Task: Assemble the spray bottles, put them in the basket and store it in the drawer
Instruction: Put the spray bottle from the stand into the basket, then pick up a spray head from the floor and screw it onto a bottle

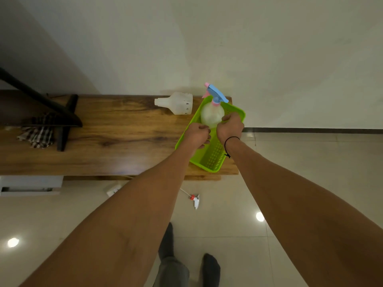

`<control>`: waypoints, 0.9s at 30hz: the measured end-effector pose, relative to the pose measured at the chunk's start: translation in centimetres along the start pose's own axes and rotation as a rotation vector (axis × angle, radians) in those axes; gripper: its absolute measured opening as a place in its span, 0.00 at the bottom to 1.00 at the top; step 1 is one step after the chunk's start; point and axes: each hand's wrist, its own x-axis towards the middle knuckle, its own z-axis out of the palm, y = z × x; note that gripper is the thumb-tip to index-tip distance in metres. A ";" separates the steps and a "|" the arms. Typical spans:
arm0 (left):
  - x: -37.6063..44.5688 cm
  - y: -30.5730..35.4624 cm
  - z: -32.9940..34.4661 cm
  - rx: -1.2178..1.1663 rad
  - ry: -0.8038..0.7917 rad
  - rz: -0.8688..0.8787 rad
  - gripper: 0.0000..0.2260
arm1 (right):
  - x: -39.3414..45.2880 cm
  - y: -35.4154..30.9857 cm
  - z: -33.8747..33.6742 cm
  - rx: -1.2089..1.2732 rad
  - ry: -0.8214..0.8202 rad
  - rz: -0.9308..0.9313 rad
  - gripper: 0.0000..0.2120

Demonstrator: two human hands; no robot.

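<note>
In the green basket (209,160), at 3 o'clock on the wooden table (103,141): a spray bottle (211,114) with blue and pink top, standing up. Right hand (230,126) wrapped around its side, fingers holding on. Left hand (196,135) curled up just beside; gripping anything, cannot tell. At 12 o'clock: a white bottle (175,103), no top, lying down. On the floor, at 6 o'clock: a white sprayer top (194,200).

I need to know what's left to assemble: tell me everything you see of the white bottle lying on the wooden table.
The white translucent plastic bottle lies on its side on the wooden table, near the wall. Its open neck, with no spray head, points left; its wide base faces the green basket, with small dark marks near it. Neither hand touches it.
</note>
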 end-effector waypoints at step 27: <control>-13.8 -14.4 -3.5 -0.186 0.298 0.067 0.04 | -17.5 8.8 -0.6 -0.166 -0.220 -0.445 0.07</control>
